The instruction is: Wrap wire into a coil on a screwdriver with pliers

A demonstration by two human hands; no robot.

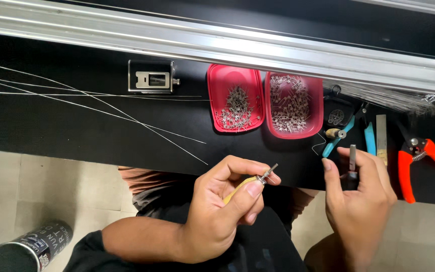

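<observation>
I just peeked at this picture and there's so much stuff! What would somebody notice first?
Probably the two pink trays full of tiny metal bits, side by side at the back of the black table. Next come the orange-handled cutters at the far right. Up front, the left hand pinches a small tool with a yellow handle, and the right hand holds a thin dark metal tool upright.

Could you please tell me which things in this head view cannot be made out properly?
- Left hand: its fingers hide most of the yellow-handled tool.
- Right hand: covers the lower part of the dark metal tool.
- Small metal parts in the two pink trays: too small to identify.
- Black can: cut off by the bottom edge.
- Orange-handled cutters: partly cut off by the right edge.
</observation>
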